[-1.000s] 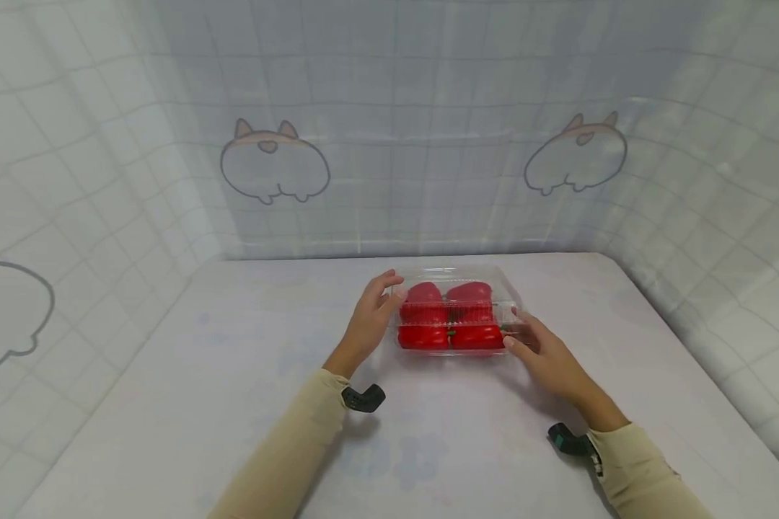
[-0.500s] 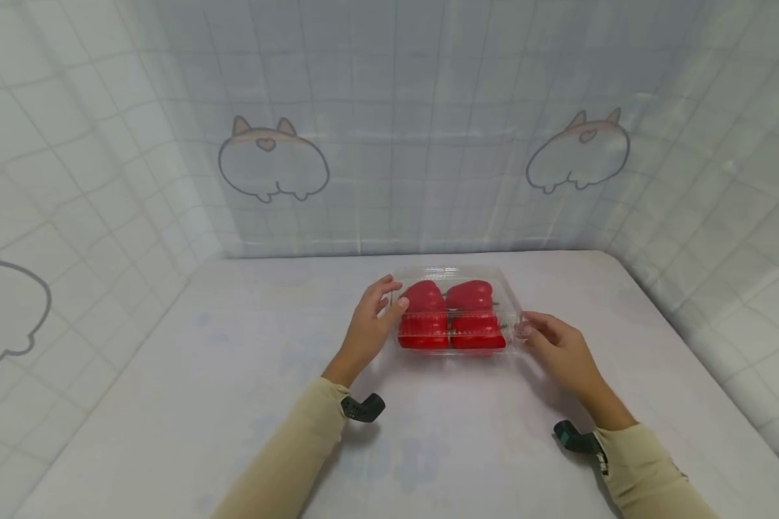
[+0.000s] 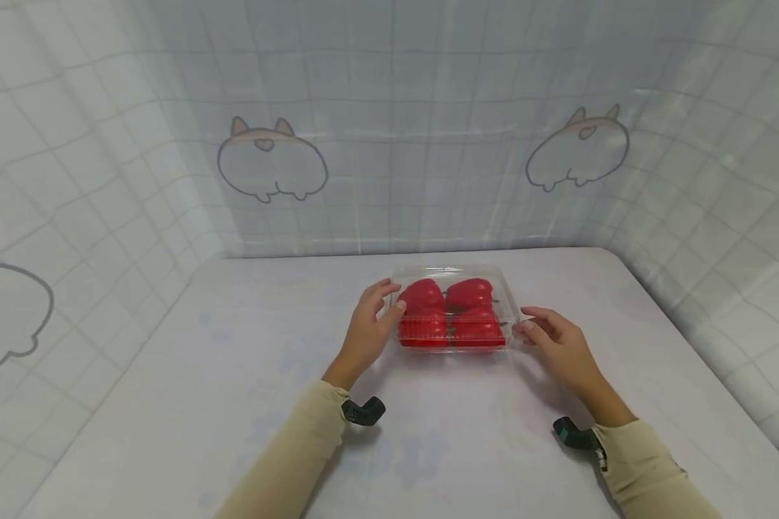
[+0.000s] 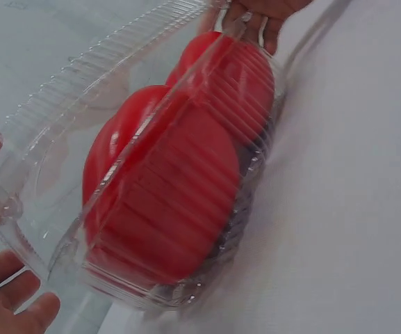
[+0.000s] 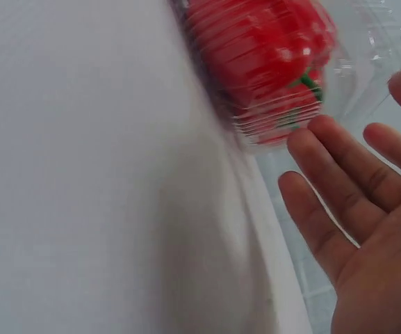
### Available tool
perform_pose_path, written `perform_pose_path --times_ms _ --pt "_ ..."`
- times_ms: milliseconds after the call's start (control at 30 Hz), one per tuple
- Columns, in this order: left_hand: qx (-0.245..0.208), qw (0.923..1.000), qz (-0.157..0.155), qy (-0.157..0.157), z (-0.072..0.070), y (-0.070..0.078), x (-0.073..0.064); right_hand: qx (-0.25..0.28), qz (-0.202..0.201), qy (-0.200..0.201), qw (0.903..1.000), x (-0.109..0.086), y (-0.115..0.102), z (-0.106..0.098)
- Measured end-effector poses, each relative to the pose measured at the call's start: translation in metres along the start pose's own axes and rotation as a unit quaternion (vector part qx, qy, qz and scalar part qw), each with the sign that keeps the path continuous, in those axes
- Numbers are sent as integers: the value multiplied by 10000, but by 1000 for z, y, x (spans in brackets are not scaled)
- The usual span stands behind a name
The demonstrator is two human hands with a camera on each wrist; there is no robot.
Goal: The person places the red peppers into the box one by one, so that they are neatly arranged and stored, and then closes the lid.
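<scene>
A clear plastic clamshell box (image 3: 454,272) with several red bell peppers (image 3: 470,293) inside lies on the table, its ribbed lid over them. Whether the lid's front edge is fully down, I cannot tell. My left hand (image 3: 366,328) stands at the box's left side, its fingers loosely bent around the corner, seen also in the left wrist view beside the clear wall. At the right side, my right hand (image 3: 561,353) has its fingertips at the box's edge; the right wrist view shows the fingers (image 5: 339,188) nearly straight and the thumb apart from them. Green stems (image 5: 311,85) show through the plastic.
A pale cloth-like cover lies over the table (image 3: 422,447). Around it hang white grid-patterned curtains (image 3: 389,144) with cartoon animal prints (image 3: 274,164). Dark wrist-worn devices (image 3: 363,411) sit at both cuffs.
The lid's front edge has come lower and nearer to me over the front peppers. My right hand has drawn slightly outward to the right; my left hand has barely moved.
</scene>
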State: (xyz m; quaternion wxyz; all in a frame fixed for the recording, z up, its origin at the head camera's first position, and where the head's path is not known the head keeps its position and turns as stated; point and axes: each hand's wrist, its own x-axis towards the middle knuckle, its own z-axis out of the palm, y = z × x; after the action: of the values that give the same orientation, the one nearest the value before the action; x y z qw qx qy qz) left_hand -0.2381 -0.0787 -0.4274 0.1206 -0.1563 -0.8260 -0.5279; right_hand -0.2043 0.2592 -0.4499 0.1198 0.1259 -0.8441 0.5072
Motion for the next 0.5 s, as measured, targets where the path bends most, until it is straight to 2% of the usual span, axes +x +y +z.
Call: perform_pose_path --times_ms 167,333,500 --pt "200 9998 8 9 0 1 -7 -118 178 -187 9996 -1 3 0" --pt "52 9999 79 55 -1 1 -14 -532 350 -342 9974 -4 4 -2" --pt "-125 9997 -16 228 -6 -1 -23 -476 282 -423 9976 -4 4 -1"
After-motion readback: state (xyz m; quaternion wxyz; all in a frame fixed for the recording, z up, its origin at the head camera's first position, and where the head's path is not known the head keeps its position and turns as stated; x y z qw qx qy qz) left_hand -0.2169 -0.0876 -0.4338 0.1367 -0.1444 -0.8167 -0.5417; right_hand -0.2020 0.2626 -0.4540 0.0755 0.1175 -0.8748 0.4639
